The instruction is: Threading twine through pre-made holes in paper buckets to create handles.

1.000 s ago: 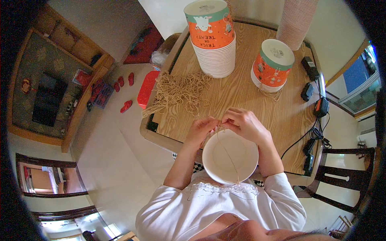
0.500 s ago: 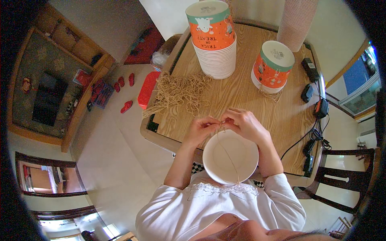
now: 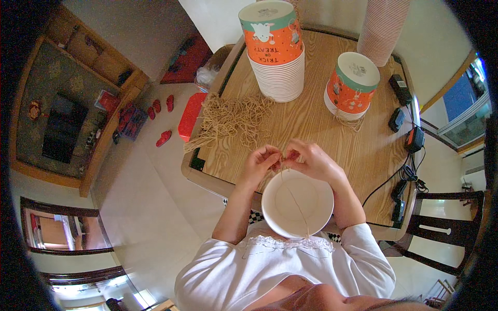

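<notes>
Head view: pinching cord with left hand and right hand at rim of tub, by table's near edge, perhaps risking a slip (thin stuff) through slackened pinch or uneven pull.

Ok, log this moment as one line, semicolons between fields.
left hand: pinching twine strand; right hand: pinching twine strand; paper bucket: mouth facing camera, strand across it; twine pile: on wood-grain table

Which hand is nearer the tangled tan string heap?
Left: the left hand is just below the string heap in view; the right hand is farther off, to the heap's right.
</notes>
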A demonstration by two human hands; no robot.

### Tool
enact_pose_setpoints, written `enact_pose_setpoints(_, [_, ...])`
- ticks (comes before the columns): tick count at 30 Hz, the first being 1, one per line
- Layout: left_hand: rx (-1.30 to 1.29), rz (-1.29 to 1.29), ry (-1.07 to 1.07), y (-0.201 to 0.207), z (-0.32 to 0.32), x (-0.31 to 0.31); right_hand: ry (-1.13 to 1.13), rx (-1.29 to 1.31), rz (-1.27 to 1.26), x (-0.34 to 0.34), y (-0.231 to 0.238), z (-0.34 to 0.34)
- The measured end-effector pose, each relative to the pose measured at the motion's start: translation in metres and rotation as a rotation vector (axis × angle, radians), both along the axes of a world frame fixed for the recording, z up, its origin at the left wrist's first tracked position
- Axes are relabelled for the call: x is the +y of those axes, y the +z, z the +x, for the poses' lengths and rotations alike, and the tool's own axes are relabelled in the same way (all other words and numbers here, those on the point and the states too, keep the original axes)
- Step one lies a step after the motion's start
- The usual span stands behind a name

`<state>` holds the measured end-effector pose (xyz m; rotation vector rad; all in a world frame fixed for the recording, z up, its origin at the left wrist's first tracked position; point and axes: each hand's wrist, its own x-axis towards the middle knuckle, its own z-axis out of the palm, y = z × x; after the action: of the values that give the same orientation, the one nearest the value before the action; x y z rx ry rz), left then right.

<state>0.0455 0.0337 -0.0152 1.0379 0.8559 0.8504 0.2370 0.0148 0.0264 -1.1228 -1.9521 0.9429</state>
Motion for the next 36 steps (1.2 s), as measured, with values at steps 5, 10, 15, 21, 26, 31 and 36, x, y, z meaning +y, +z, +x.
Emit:
enact_pose_setpoints(5, [-0.002,-0.014,0.036,0.007,0.001,-0.003,0.025,0.049,-0.057,-0.001,0.001,-0.002])
enact_pose_setpoints(10, [0.064,-0.079,0.055,0.011,0.0,-0.007,0.008,0.015,-0.131,-0.002,0.004,0.0])
enact_pose_setpoints(15, [0.066,0.182,-0.061,-0.004,-0.001,-0.011,0.006,0.025,-0.147,-0.005,0.008,-0.001])
enact_pose_setpoints(21, [-0.241,-0.225,0.042,0.007,-0.008,-0.005,0.022,0.022,-0.147,-0.007,0.011,0.0])
enact_pose_setpoints(26, [-0.278,-0.197,-0.057,0.005,-0.012,-0.004,0.006,0.021,-0.119,-0.008,0.006,-0.001])
enact_pose_setpoints(31, [-0.082,-0.09,-0.092,0.011,-0.008,-0.006,0.002,0.043,-0.11,-0.009,0.006,-0.002])
enact_pose_setpoints(36, [0.035,0.059,-0.078,0.005,-0.007,-0.008,0.011,0.027,-0.126,-0.009,0.013,-0.003])
